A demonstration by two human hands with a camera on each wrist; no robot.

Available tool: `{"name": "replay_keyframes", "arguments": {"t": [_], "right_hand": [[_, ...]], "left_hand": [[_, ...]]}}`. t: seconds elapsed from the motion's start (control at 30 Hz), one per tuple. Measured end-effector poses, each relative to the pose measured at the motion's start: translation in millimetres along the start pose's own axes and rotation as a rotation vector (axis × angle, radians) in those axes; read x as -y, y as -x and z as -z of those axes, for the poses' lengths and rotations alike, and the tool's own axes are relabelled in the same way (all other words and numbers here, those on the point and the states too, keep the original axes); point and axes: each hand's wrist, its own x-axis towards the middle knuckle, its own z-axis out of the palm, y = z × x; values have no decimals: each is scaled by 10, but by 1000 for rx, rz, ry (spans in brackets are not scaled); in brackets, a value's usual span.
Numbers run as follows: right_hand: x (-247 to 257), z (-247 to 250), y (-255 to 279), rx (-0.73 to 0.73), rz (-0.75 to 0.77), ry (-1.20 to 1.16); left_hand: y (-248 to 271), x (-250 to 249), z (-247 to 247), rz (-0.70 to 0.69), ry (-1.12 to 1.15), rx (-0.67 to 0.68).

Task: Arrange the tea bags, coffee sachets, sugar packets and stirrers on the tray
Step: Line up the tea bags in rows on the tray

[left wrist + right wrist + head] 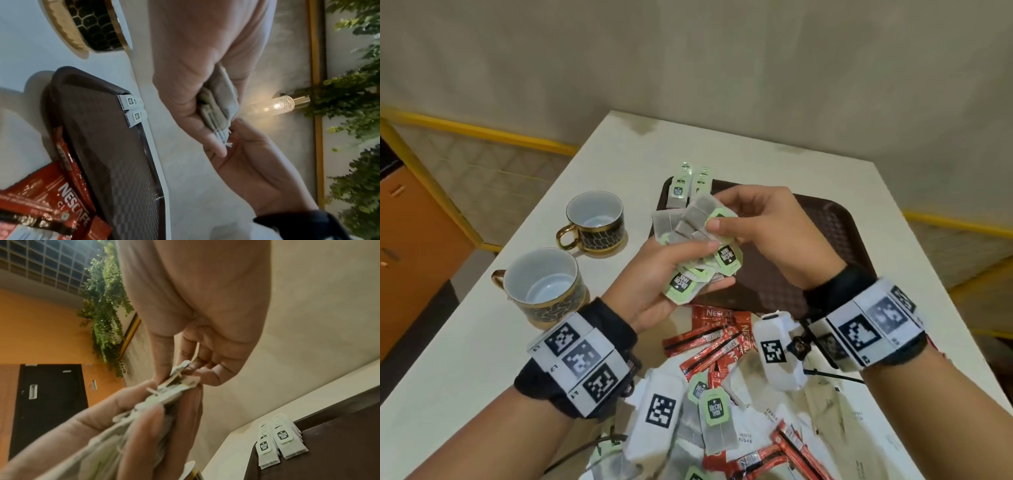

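Nearest the body, under both wrists, a loose heap of red coffee sachets (709, 342), pale sugar packets (825, 404) and a few stray tea bags (714, 416) is lying on the white table (465, 342), waiting to be sorted. No stirrers are showing clearly.

Just beyond the heap, the left hand (661, 274) is curling its fingers and thumb round a fanned bundle of tea bags (688, 226), green tags pointing toward the right hand (763, 233). The right hand is pinching one tag at the bundle's top edge between thumb and fingertips (714, 224), and appears to be peeling a single bag free.

To do this well, the left thumb should probably be pressing the remaining bags flat while the right draws only the top one out by its tag, so strings are not tangling or dragging neighbours along.

Below and past both hands the brown tray (835, 219) is sitting, mostly bare. At its far left corner, beyond the left fingertips, two neat stacks of placed tea bags (681, 188) are lying side by side; the next bag likely belongs squarely on one of them.
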Motion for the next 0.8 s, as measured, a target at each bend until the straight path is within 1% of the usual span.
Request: {"name": "replay_keyframes", "arguments": {"t": [0.17,0.23,0.3,0.37,0.43,0.53,0.63,0.8], "right_hand": [[-6,103,22,-200,-59,-168],[13,164,103,-250,-75,-284],[18,171,236,-213,-112,-414],[-32,72,366,-170,-161,-424],[-134,-45,432,-228,-187,-379],[-239,-139,421,-329,-224,-450],[-268,-192,401,-341,-248,-569],[-332,-245,341,-367,-240,-503]], "left_hand": [[-66,49,-3,-52,88,-50],[-80,74,12,-68,137,-63],[-90,92,21,-96,181,-65],[-99,104,14,-133,220,-49],[-106,126,-3,-167,230,-53],[-102,167,-31,-208,189,-43],[-81,224,-21,-239,134,-51],[-48,291,41,-237,49,-77]]}}
